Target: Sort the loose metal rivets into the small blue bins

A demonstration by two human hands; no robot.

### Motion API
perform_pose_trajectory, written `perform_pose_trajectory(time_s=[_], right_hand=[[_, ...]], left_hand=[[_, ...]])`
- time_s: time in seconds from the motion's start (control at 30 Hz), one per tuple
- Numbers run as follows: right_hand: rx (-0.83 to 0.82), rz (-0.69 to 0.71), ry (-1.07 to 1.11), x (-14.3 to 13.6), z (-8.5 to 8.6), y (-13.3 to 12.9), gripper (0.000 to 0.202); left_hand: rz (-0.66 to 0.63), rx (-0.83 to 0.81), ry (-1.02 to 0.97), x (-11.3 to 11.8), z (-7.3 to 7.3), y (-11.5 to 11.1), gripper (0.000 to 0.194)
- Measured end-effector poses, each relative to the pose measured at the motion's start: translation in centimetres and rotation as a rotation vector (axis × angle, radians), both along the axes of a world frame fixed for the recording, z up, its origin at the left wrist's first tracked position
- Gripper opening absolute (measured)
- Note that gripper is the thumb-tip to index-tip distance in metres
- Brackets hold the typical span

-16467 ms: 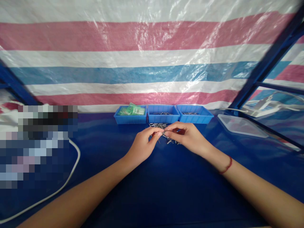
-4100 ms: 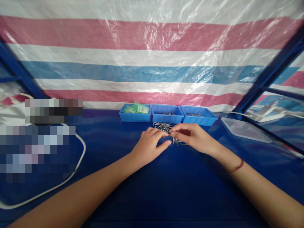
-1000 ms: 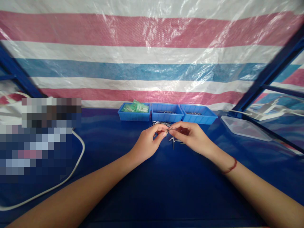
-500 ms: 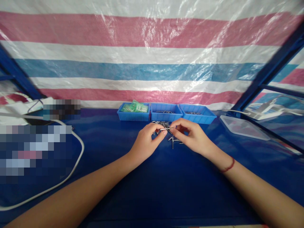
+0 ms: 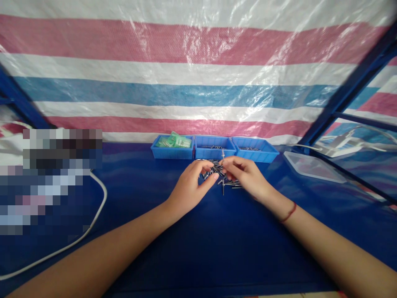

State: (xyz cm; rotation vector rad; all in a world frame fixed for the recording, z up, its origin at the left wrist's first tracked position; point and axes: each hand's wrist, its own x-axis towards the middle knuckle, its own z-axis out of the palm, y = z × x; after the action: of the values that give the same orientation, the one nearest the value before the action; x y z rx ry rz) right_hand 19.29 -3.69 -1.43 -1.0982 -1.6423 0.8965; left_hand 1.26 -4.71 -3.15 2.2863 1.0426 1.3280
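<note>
On the dark blue counter, just before three blue bins, lies a loose pile of thin metal pins. The right hand grips one metal pin between thumb and fingers; this pin points almost straight up, and its upper end appears in front of the middle bin. The left hand is open, thumb and fingers apart, near the left side of the pile, and I see nothing in its grip. Green packets fill the left bin, while the middle bin and the right bin contain small metal pieces. Around the right wrist is a dark red bracelet. Farther right, a translucent plastic tray lies flat.
</note>
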Motion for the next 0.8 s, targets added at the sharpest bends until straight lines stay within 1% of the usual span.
perform_pose_trajectory(time_s=[0.07,0.13,0.17,0.23,0.33,0.43,0.6,0.7,0.8], right_hand=[[-0.083,-0.181,0.168,0.9,0.0,0.9,0.021],[-0.138,-0.350,0.292,2.2,0.0,1.9,0.017],[-0.160,-0.412,0.333,3.0,0.1,2.3,0.015],[-0.192,-0.500,0.378,4.3,0.3,3.1,0.013],[-0.239,-0.573,0.405,5.6,0.4,3.8,0.013],[-0.256,-0.591,0.414,5.8,0.4,3.8,0.013],[-0.197,-0.511,0.350,4.4,0.5,2.9,0.012],[-0.116,-0.442,0.234,3.4,0.2,2.4,0.013],[-0.026,-0.359,0.063,2.6,-0.4,2.1,0.017]], left_hand=[[-0.042,0.010,0.079,0.1,0.2,-0.2,0.019],[-0.127,0.045,0.214,0.1,0.3,-0.4,0.019],[-0.173,0.069,0.290,0.2,0.4,-0.6,0.019],[-0.233,0.119,0.422,0.3,0.5,-0.9,0.021],[-0.234,0.157,0.541,0.4,0.5,-1.1,0.025],[-0.174,0.140,0.603,0.5,0.4,-1.2,0.027],[-0.053,0.084,0.640,0.6,0.3,-1.4,0.024],[0.005,0.071,0.648,0.5,0.3,-1.2,0.022],[0.015,0.080,0.669,0.3,0.4,-0.9,0.022]])
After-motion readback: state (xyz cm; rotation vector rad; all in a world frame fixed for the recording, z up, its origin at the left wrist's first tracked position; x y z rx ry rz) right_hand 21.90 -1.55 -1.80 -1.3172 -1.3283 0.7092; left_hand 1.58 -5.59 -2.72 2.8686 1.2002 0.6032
